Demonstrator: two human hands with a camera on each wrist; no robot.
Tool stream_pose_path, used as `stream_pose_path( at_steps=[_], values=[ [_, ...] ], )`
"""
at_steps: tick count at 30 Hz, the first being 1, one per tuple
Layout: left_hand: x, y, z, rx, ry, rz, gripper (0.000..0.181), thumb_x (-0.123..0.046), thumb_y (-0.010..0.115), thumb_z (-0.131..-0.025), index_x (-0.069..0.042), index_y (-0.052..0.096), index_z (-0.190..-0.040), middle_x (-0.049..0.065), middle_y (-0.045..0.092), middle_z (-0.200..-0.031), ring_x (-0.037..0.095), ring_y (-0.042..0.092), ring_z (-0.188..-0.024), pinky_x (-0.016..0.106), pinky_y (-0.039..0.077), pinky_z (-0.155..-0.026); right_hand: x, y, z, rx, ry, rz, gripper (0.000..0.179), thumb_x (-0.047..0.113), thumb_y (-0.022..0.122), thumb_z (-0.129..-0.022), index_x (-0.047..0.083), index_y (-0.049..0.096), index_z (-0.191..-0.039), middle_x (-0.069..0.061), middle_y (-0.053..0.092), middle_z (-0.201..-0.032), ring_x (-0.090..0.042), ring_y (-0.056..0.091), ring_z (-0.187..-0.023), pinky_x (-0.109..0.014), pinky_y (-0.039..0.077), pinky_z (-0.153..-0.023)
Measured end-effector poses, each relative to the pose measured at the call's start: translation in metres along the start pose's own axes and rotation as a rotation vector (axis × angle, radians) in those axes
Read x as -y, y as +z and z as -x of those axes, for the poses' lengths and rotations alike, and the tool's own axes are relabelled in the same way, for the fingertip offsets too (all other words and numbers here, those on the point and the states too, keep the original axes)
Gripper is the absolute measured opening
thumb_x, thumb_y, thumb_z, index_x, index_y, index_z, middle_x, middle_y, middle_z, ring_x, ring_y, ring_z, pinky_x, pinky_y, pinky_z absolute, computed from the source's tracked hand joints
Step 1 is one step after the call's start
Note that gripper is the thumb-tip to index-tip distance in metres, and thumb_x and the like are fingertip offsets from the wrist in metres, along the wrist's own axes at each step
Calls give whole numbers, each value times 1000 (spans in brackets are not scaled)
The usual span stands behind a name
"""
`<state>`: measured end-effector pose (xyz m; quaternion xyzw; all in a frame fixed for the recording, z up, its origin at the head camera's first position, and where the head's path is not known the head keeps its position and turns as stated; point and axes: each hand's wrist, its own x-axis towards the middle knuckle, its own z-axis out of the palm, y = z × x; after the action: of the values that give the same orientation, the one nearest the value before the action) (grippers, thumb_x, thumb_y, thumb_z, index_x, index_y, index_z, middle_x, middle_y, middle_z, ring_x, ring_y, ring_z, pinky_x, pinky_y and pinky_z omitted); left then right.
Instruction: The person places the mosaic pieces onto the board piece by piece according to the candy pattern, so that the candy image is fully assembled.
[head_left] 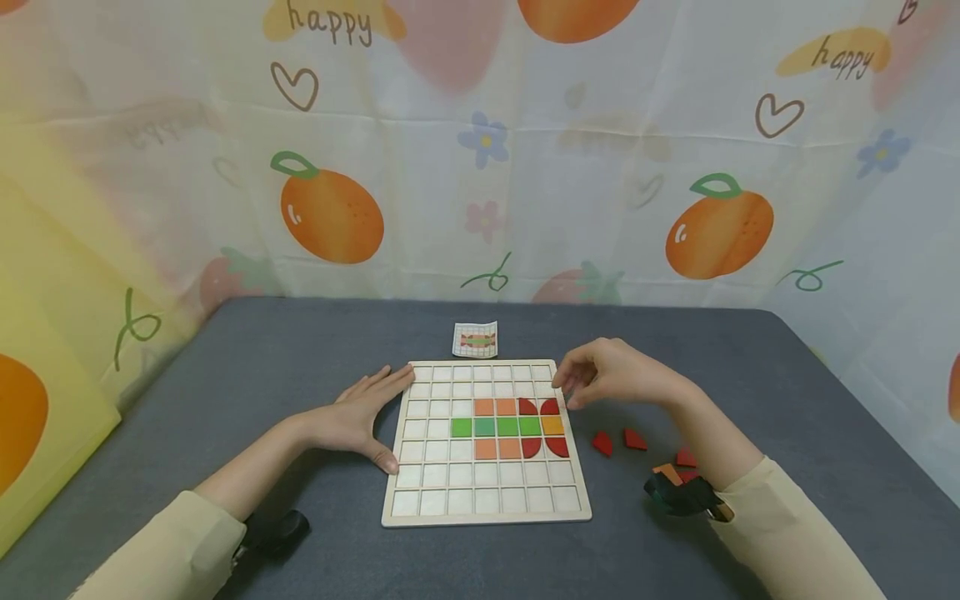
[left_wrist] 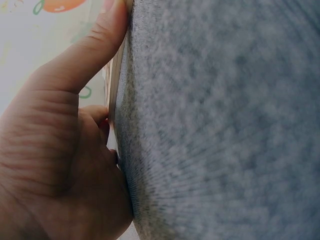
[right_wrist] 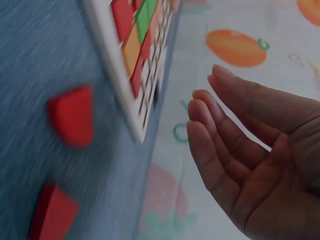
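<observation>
A pale wooden grid board [head_left: 487, 524] lies on the grey table. Its middle rows hold a line of green tiles [head_left: 507, 426], an orange tile [head_left: 552, 425] at the right end, salmon tiles [head_left: 486, 450] above and below, and red rounded pieces [head_left: 557, 447] around the orange one. My left hand [head_left: 352, 425] rests at the board's left edge, fingers at the upper corner and thumb lower down. Over the upper right edge hovers my right hand [head_left: 611, 372], fingers loosely bent; its wrist view shows a gap between thumb and fingers [right_wrist: 220, 145] with nothing in it.
Loose red pieces [head_left: 602, 443] lie right of the board, with more red and an orange piece [head_left: 667, 474] near the right wrist's dark strap [head_left: 682, 497]. A small card [head_left: 475, 340] printed with a coloured grid pattern sits behind the board. A fruit-print curtain [head_left: 525, 167] hangs behind.
</observation>
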<state>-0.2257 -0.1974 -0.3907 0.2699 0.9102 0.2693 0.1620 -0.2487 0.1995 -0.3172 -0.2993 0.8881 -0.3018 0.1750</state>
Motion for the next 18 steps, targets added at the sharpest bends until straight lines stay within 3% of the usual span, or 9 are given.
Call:
stream_pose_path(
  at_steps=[10, 18],
  values=[
    [3, 2, -1, 1, -8, 5, 129, -50, 88, -65, -9, 11, -160, 11, 4, -169, 44, -1, -155, 70, 2, -118, -34, -11, 30, 45, 91, -1, 26, 13, 79, -82, 6, 72, -106, -10, 74, -100, -13, 67, -87, -25, 56, -75],
    [3, 2, 0, -3, -5, 1, 129, -50, 88, -65, -9, 11, -160, 11, 4, -169, 44, -1, -155, 73, 3, -116, -58, -12, 47, 96, 113, -39, 29, 20, 80, -82, 6, 71, -106, -8, 72, -100, -12, 66, -88, -21, 56, -76]
  ],
)
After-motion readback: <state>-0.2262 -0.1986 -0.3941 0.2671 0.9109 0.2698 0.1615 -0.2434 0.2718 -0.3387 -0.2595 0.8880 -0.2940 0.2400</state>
